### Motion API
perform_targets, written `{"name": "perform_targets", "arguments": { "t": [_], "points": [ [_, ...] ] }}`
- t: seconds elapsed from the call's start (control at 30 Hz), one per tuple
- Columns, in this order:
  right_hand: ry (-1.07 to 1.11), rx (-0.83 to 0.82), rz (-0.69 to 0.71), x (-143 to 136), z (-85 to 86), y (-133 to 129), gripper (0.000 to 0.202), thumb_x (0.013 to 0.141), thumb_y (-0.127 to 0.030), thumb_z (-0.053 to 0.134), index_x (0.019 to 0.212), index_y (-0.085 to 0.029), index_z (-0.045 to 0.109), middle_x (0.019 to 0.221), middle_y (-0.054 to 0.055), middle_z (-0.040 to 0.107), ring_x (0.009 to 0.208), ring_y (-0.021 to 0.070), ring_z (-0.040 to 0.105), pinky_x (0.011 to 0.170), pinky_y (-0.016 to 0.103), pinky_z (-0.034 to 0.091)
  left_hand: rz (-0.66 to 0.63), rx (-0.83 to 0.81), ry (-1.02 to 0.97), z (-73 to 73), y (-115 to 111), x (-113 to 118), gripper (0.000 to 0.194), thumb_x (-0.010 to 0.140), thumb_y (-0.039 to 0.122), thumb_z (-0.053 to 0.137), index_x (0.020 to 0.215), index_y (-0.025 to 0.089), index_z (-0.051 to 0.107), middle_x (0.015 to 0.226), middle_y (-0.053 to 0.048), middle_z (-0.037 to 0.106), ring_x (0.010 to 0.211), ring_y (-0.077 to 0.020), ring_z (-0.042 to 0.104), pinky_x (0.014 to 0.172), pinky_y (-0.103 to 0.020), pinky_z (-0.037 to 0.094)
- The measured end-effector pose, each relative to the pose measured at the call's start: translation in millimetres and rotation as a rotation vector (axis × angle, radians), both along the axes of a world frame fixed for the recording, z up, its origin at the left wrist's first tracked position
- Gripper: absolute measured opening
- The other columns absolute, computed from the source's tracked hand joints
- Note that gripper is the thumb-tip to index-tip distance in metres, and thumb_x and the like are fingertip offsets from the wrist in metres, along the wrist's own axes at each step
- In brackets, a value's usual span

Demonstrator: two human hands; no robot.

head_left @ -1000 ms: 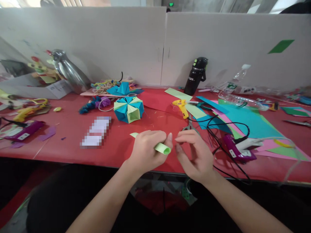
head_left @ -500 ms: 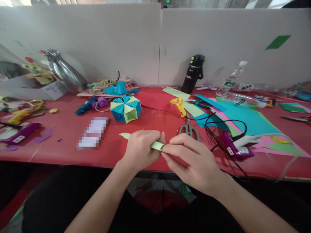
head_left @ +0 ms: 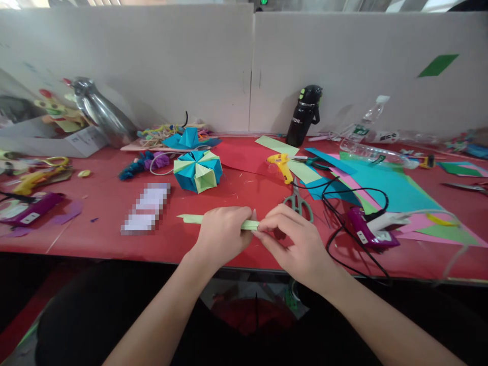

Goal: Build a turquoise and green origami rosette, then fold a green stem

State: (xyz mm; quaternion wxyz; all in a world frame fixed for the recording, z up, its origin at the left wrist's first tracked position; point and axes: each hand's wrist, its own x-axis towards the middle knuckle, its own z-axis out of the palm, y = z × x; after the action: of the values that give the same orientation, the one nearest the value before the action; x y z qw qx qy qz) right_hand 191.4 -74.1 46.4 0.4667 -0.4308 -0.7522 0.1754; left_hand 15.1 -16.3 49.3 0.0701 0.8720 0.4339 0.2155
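My left hand [head_left: 221, 233] is closed around a folded strip of light green paper [head_left: 192, 219], whose pointed end sticks out to the left. The other end comes out on the right, where the fingertips of my right hand [head_left: 293, 239] pinch it. Both hands are just above the front part of the red table [head_left: 99, 234]. Beyond them sits a blue and light green folded-paper ball [head_left: 197, 172]. Grey-handled scissors [head_left: 298, 203] lie just past my right hand, partly hidden by it. The middle of the strip is covered by my left hand.
A yellow glue gun [head_left: 281, 166], a purple power strip [head_left: 366, 229] with black cables and coloured paper sheets [head_left: 392, 183] lie on the right. At the back stand a black bottle [head_left: 304, 116] and a steel jug [head_left: 101, 114]. A blurred-out flat item [head_left: 147, 208] lies left.
The paper strip has turned more level, and more of its left end shows. My right hand has shifted slightly left, its fingertips still on the strip's right end.
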Motion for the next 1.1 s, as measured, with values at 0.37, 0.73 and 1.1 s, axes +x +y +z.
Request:
{"name": "perform_targets", "arguments": {
  "t": [0.37, 0.73, 1.1],
  "points": [
    [0.069, 0.087, -0.004, -1, -4.6, 3, 0.017, 0.093, -0.013, 0.064, 0.104, -0.024, 0.071, 0.088, 0.003, 0.062, 0.075, 0.0133, 0.06, 0.065, 0.027, 0.052, 0.056, -0.104, 0.073, 5.0, 2, -1, 0.017, 0.079, 0.022, 0.053, 0.062, 0.021, 0.05, 0.057, -0.002, 0.056, 0.054, -0.018, 0.05, 0.052, -0.029, 0.016],
    [0.159, -0.059, -0.006, 10, -10.4, 14, 0.002, 0.091, -0.022, 0.067, 0.089, -0.023, 0.067, 0.088, 0.003, 0.063, 0.074, 0.014, 0.06, 0.066, 0.028, 0.053, -0.098, -0.478, 0.043, 19.9, 0, -15, 0.024, 0.087, 0.046, 0.064, 0.095, 0.024, 0.059, 0.081, -0.001, 0.067, 0.069, -0.0203, 0.061, 0.054, -0.026, 0.032],
    [0.695, -0.534, -0.131, 35, -36.8, 44, 0.034, 0.082, -0.05, 0.075, 0.089, -0.02, 0.06, 0.072, -0.001, 0.066, 0.063, 0.0141, 0.066, 0.063, 0.029, 0.058, -0.128, -0.606, -0.26, 5.6, 20, -37, 0.032, 0.098, 0.039, 0.047, 0.085, 0.019, 0.067, 0.08, -0.001, 0.067, 0.072, -0.0157, 0.06, 0.064, -0.023, 0.043]
  ]
}}
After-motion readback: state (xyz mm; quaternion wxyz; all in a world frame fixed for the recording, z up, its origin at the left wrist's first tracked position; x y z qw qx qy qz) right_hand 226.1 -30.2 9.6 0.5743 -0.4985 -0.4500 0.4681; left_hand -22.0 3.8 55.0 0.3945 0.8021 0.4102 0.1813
